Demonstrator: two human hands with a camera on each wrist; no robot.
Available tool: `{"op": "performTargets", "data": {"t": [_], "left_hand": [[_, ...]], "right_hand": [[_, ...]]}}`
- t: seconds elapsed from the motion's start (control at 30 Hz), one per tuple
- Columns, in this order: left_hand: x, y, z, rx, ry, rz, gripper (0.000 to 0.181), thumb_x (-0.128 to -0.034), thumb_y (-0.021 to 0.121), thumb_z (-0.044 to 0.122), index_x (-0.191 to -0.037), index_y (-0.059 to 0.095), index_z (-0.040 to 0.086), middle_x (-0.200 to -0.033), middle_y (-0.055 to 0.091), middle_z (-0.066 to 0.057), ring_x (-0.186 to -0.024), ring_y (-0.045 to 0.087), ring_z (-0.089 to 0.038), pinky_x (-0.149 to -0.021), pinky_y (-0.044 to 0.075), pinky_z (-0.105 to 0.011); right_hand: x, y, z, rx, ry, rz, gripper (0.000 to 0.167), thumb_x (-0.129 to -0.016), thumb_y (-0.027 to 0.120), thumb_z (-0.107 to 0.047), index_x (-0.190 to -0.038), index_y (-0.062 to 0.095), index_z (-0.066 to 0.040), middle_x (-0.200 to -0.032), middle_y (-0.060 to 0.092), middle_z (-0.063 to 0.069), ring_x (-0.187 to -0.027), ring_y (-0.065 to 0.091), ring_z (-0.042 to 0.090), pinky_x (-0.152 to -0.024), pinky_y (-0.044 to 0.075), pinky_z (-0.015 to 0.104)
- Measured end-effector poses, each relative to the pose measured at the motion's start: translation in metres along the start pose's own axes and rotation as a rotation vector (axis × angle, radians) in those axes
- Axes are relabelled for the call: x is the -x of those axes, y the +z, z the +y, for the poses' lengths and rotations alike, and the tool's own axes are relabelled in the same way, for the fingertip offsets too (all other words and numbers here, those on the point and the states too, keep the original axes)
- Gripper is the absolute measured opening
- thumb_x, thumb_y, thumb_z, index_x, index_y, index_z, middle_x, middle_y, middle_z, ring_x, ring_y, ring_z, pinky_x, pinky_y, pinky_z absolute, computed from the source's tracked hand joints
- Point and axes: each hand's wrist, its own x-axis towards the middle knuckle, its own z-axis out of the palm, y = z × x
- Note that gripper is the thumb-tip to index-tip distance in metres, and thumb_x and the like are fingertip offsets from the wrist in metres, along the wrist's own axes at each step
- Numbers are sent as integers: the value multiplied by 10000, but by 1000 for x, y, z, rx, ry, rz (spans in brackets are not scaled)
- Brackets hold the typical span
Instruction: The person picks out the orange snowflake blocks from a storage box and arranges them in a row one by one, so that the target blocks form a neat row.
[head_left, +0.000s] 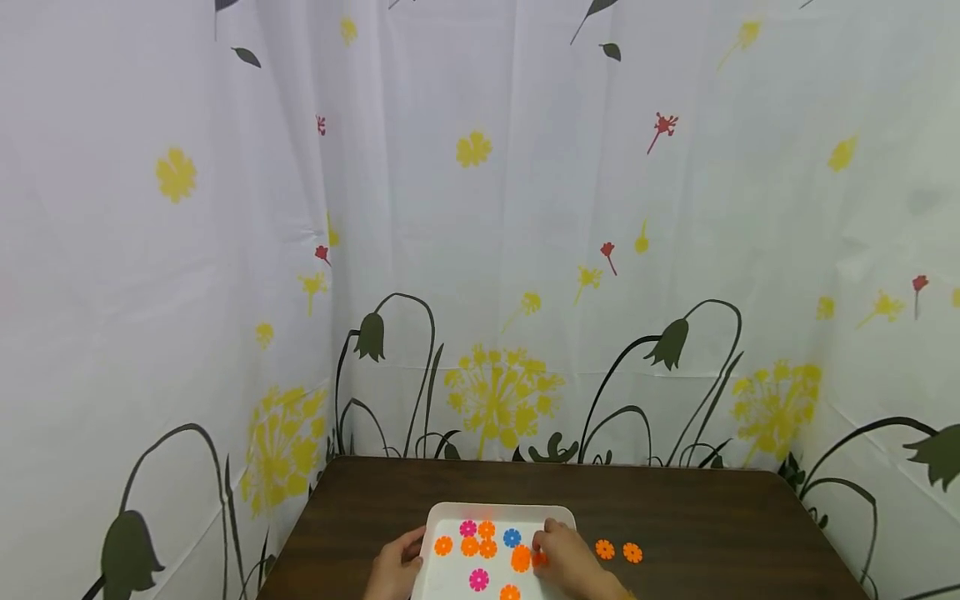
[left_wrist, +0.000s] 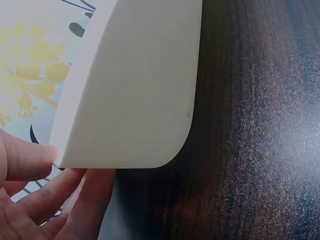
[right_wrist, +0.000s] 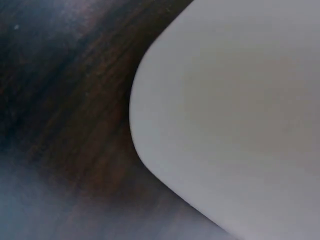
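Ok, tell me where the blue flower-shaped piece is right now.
In the head view, the blue flower-shaped piece lies in the white tray, just above an orange flower-shaped piece and to the left of the right hand.

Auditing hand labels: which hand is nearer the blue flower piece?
Right. The right hand is over the white tray, just right of the blue flower piece; the left hand grips the tray's left edge, farther off.
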Motion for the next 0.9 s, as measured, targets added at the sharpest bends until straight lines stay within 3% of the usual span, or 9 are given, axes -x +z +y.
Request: {"op": "performTargets", "data": {"t": [0.23,0.43,0.57,0.77,0.9], "left_hand": [[1,1,-12,7,24,-8,483,-917,625,-116,-1397,575,-142,-1104,745,-302,-939,760,-327,-754,638,-447],[-2,3,-7,0,8,31,488,-914,631,-107,-1401,602,-104,-1132,747,-288,-955,749,-313,-733,630,-416],[-3,4,-4,-4,-8,41,495,-912,631,-115,-1405,607,-91,-1143,747,-285,-975,746,-317,-749,631,-419],[-1,4,-4,0,-53,36,499,-918,631,-119,-1415,605,-81,-1151,739,-288,-961,740,-301,-751,628,-420],[0,4,-2,-4,-37,39,493,-914,625,-116,-1406,610,-86,-1161,741,-294,-980,747,-321,-757,630,-419]], "right_hand": [[2,4,-4,24,33,-34,198,-836,893,-196,-890,707,-154,-833,510,-62,-747,437,105,-691,458,276],[-2,2,-4,128,28,-46,226,-861,861,-238,-894,662,-137,-818,530,-27,-739,448,139,-698,465,315],[0,-1,-3,110,34,-55,226,-872,860,-262,-911,672,-142,-819,538,-36,-743,450,132,-705,467,305],[7,-7,-4,46,-47,-39,181,-839,880,-199,-955,759,-130,-846,592,-47,-745,465,90,-686,455,249],[8,-5,-1,77,-72,-25,164,-833,888,-173,-933,762,-139,-836,594,-55,-743,470,83,-688,469,245]]}}
